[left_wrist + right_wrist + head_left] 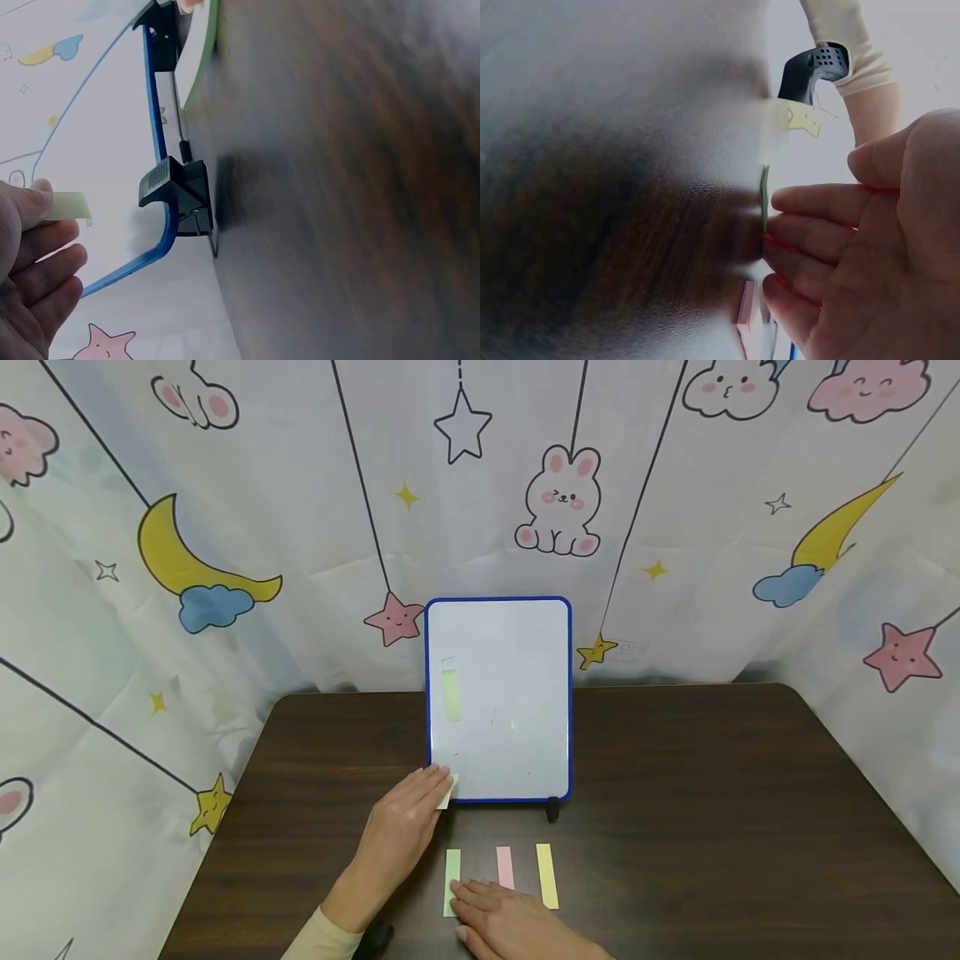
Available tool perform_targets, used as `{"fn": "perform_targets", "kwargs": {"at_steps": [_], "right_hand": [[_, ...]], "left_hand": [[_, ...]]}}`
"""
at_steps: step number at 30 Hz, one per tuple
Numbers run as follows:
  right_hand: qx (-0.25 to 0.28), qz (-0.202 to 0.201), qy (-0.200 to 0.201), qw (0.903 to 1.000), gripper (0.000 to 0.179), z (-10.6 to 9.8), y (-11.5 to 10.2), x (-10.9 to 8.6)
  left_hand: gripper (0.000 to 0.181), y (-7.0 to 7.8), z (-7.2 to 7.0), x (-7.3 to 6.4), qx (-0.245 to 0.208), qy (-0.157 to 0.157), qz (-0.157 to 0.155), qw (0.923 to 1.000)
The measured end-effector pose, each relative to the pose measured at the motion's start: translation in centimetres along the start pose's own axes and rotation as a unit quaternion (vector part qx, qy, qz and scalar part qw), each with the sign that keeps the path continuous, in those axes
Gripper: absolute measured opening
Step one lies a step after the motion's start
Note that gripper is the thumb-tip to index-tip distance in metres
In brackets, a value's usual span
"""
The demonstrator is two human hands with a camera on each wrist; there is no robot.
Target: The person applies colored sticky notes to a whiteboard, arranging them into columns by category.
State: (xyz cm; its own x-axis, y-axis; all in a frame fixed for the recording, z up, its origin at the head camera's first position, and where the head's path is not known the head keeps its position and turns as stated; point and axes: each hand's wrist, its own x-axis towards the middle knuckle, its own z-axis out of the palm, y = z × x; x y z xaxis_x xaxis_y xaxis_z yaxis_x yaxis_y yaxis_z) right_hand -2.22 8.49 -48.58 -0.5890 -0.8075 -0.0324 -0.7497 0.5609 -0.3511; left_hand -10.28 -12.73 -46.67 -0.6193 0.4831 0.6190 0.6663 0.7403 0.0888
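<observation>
Between thumb and index finger, my left hand (pixel 401 828) pinches a pale green sticky note strip (pixel 69 205), whose free end curls slightly. The hand is at the lower left corner of a blue-framed whiteboard (pixel 510 693), and the strip overlaps that corner in the head view. Another green strip (pixel 451 695) is stuck upright on the board's left side. My right hand (pixel 517 920) lies low over the table, fingers fairly straight, with fingertips at a green sticky note pad (pixel 452 867). Its palm side shows in the right wrist view.
A pink pad (pixel 505 865) and a yellow pad (pixel 547 875) lie right of the green one, the pink partly covered by my right hand. Black clips (pixel 191 196) support the board's lower edge on the brown table (pixel 697 793). A cartoon-printed curtain (pixel 300 460) hangs behind.
</observation>
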Motion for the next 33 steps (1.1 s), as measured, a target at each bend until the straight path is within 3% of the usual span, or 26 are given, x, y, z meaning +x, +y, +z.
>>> {"fn": "perform_targets", "kwargs": {"at_steps": [4, 13, 22, 33], "right_hand": [[-0.005, -0.005, 0.015, 0.9999, 0.05, 0.0, -0.1, -0.1], [0.006, 0.003, -0.003, 1.0, 0.051, -0.3, 0.0, -0.1], [0.001, 0.001, 0.002, 1.0, 0.051, -0.2, -0.1, -0.2], [0.018, 0.014, -0.002, 0.9997, 0.053, -0.2, -0.3, -0.2]], "left_hand": [[0.045, 0.0, 0.2, 0.3, 0.005, 0.008, -0.002, 1.0], [0.049, -0.2, 0.8, 1.3, 0.03, 0.024, -0.001, 0.9993], [0.051, -0.7, 1.0, 1.4, 0.014, 0.026, -0.016, 0.9994], [0.049, -1.1, 1.2, 2.6, 0.018, 0.038, -0.018, 0.999]]}}
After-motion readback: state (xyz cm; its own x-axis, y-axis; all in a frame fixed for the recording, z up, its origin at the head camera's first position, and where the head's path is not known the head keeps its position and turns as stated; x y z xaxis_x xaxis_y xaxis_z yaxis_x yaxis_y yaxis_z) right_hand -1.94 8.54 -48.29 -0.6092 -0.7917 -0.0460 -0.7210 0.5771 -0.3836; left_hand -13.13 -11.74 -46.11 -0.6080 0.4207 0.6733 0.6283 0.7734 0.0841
